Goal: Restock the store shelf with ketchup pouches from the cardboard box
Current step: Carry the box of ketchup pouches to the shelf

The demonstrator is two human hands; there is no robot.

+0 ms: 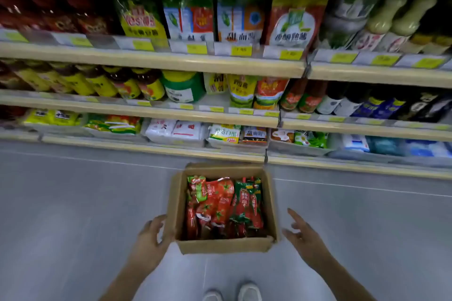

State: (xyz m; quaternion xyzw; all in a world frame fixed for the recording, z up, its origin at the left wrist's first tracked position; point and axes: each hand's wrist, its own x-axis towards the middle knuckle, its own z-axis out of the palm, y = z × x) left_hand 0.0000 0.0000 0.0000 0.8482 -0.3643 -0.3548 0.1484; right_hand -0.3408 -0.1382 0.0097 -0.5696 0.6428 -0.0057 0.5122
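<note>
An open cardboard box [225, 245] sits on the grey floor in front of the store shelf [156, 63]. It holds several red and green ketchup pouches [220, 205] lying loosely. My left hand [152, 237] rests against the box's left wall with fingers curled on it. My right hand [302, 233] hovers just off the box's right side, fingers spread, holding nothing. Similar red pouches [269, 91] stand on the middle shelf.
The shelf rows carry sauce jars, bottles and packets behind yellow price tags. The bottom row [171, 132] holds white and green bags in trays. My white shoes [249, 292] stand just behind the box.
</note>
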